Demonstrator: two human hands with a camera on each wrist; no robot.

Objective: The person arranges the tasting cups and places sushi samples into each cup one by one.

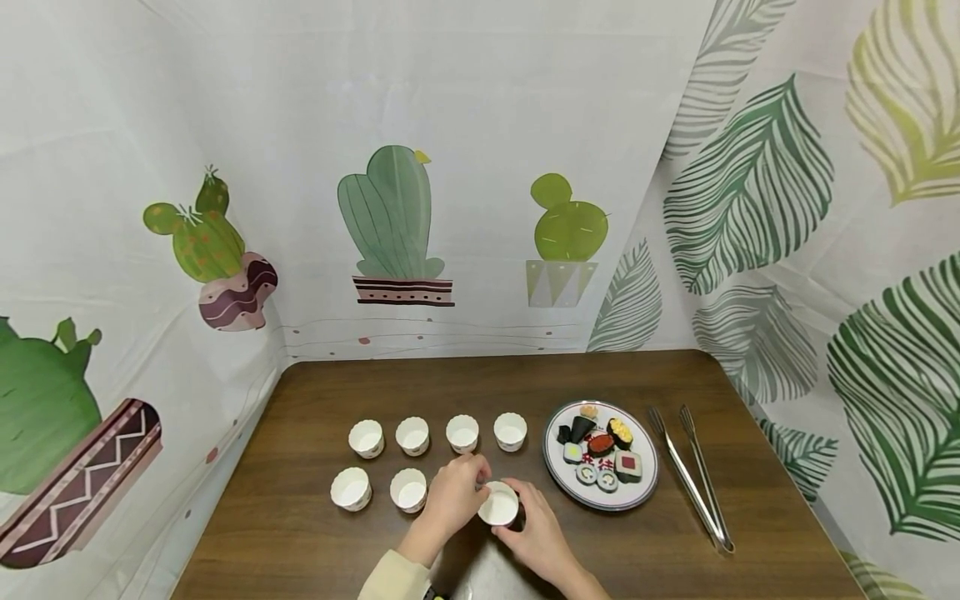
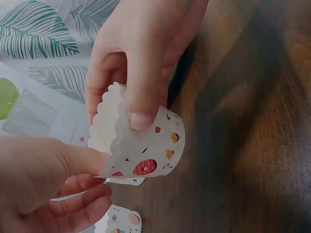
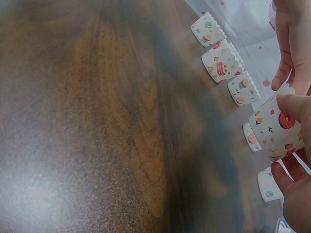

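A white paper baking cup [image 1: 498, 504] with a scalloped rim and small printed sweets is between my two hands near the table's front. My right hand [image 1: 534, 527] grips its side; in the left wrist view that hand's thumb [image 2: 141, 109] lies along the printed wall. My left hand [image 1: 448, 498] pinches the rim from the other side, its thumb [image 2: 85, 160] at the scalloped edge. In the right wrist view the held cup [image 3: 274, 128] appears tilted, partly covered by fingers.
Several similar paper cups stand in two rows on the wooden table [image 1: 300, 467], such as one near cup [image 1: 408, 490] left of my hands. To the right are a plate [image 1: 551, 462] of sushi pieces and metal tongs [image 1: 693, 483]. Printed cloth [image 1: 480, 100] hangs behind.
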